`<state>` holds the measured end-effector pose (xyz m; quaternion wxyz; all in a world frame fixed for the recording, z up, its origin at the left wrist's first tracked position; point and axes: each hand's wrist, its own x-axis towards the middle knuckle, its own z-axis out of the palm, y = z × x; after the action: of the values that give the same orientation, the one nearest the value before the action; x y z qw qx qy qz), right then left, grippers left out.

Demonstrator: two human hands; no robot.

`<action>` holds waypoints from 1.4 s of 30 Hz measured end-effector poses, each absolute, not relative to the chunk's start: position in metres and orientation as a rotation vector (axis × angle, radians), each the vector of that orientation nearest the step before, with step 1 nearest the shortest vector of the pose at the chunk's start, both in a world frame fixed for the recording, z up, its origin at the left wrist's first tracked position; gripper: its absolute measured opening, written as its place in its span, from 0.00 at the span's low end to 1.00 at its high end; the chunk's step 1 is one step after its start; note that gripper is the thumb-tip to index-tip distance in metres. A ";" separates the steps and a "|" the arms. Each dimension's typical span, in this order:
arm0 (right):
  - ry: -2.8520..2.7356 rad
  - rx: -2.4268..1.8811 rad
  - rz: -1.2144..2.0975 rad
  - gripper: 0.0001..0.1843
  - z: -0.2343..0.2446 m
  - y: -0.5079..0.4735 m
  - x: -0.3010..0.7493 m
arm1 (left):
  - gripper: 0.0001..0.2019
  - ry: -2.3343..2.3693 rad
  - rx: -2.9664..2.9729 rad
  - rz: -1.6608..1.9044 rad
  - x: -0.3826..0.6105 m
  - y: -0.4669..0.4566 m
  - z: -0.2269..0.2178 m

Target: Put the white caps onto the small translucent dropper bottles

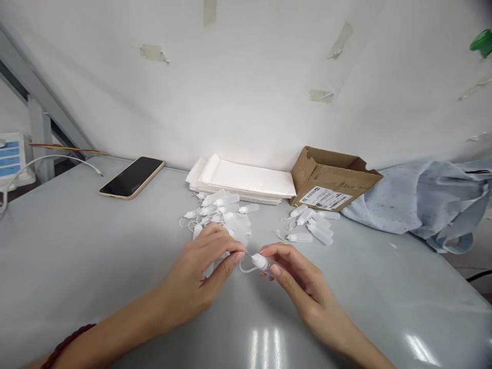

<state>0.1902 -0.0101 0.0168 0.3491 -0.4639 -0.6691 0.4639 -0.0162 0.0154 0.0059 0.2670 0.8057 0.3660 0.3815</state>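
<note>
A small translucent squeeze bottle [261, 262] with a white top lies almost level in my right hand [303, 287], gripped between thumb and fingers. From its top a thin metal needle [249, 254] points left toward my left hand [209, 264]. The left thumb and forefinger are pinched at the needle's end, where the bottle's white tether [246, 270] loops up to them; the small cap there is mostly covered by the fingertips. Behind my left hand lies a pile of similar bottles [223, 207], partly hidden by it. A smaller group of bottles [317, 228] rests beyond my right hand.
White padded envelopes [249, 177] are stacked against the wall, beside an open cardboard box [334, 179]. A phone [132, 178] and a white cable [49, 156] lie at left on the grey table [77, 246]. Light-blue cloth [403, 197] drapes over the right edge.
</note>
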 end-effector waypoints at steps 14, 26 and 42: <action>-1.789 -1.184 1.174 0.08 0.014 -0.011 0.192 | 0.09 0.925 2.201 1.030 -0.017 0.015 0.006; -2.005 -1.067 0.821 0.11 0.003 -0.010 0.192 | 0.10 0.807 2.392 1.093 -0.015 0.014 -0.007; -2.091 -0.976 0.660 0.14 0.004 -0.005 0.197 | 0.07 0.859 2.346 1.088 -0.019 0.020 0.001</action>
<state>0.1974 -0.0052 0.0035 0.3624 -0.3789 -0.8120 0.2563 -0.0186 0.0203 0.0012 0.2068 0.8424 0.3084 0.3905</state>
